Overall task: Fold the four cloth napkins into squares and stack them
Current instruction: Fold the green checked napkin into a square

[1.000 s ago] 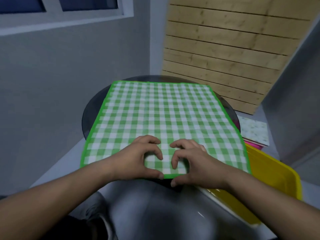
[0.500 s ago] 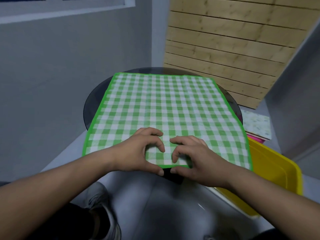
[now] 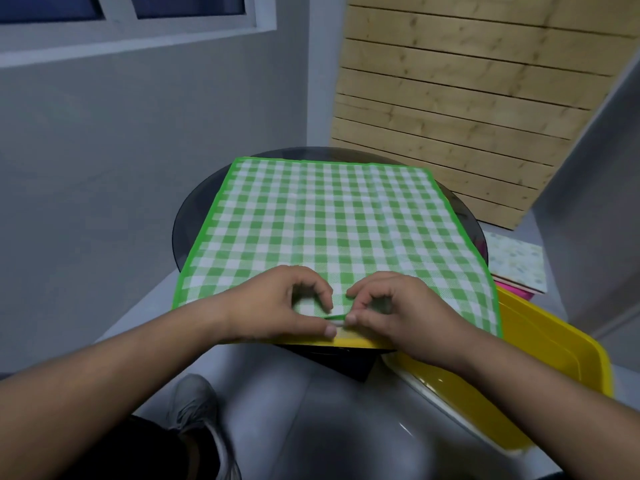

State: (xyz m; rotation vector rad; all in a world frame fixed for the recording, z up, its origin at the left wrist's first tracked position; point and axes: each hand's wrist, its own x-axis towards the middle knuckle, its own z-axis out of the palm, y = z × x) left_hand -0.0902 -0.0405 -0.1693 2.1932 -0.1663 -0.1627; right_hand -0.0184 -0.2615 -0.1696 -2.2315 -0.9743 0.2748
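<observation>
A green-and-white checked napkin (image 3: 332, 223) with a bright green hem is spread flat and unfolded over a round dark glass worktop (image 3: 189, 230). Most of the worktop is covered by it, and its near corners reach past the rim.

The near hem is gripped at its middle by both hands. The left hand (image 3: 277, 306) is curled, with the hem pinched between thumb and forefinger. The right hand (image 3: 398, 310) is curled in the same way and pinches the hem just beside it, so that the two sets of fingertips almost meet. Between the two pinches a short stretch of hem is raised slightly off the surface, while the rest of the cloth lies smooth.

A narrow yellow strip (image 3: 360, 342) is seen just under the near hem – what it belongs to cannot be told.

To the right of the worktop, low and close to the right forearm, a yellow plastic tub (image 3: 561, 358) is seen. Beyond it a pale patterned sheet (image 3: 516, 261) lies on something pink (image 3: 512, 291) – whether these are napkins cannot be told.

A slatted wooden panel (image 3: 467, 98) is leaned against the grey wall behind. A grey shoe (image 3: 194, 403) is visible on the floor below the left forearm.
</observation>
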